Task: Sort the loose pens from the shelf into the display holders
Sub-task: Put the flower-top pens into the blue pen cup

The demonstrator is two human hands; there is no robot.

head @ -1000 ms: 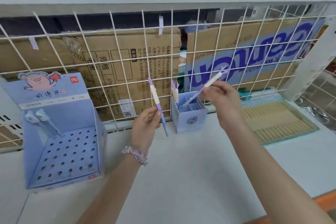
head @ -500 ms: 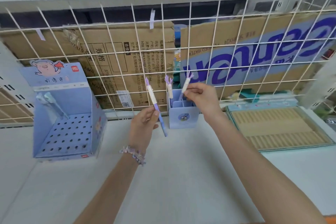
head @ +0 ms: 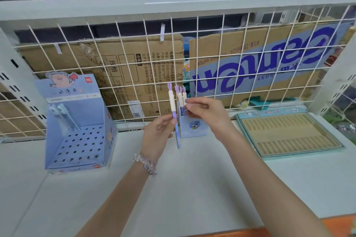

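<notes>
At 9 o'clock: blue perforated display holder [head: 77, 136] on the white shelf [head: 192, 188], header card printed with a cartoon pig and a red "deli" logo; two pale blue pens [head: 63, 114] slotted into its back row, leaning. At 11 o'clock, behind the wire grid [head: 212, 59]: brown carton [head: 134, 75] printed with Chinese text, a QR label near its lower edge. Centre: left hand [head: 157, 136], beaded bracelet [head: 145, 164] at the wrist, gripping a white-and-purple pen [head: 173, 113] near mid-barrel, held nearly upright, tip down. Just at 3 o'clock of it: small blue cube holder [head: 193, 127], round bird emblem on the front, two matching pens [head: 181, 96] standing inside. Right hand [head: 208, 111] above the holder, fingertips pinching one of these pens. At 1 o'clock: inverted carton [head: 260, 63] with large blue lettering, partly legible "WATER". At 3 o'clock: teal-rimmed flat tray [head: 289, 134], ribbed tan insert.
</notes>
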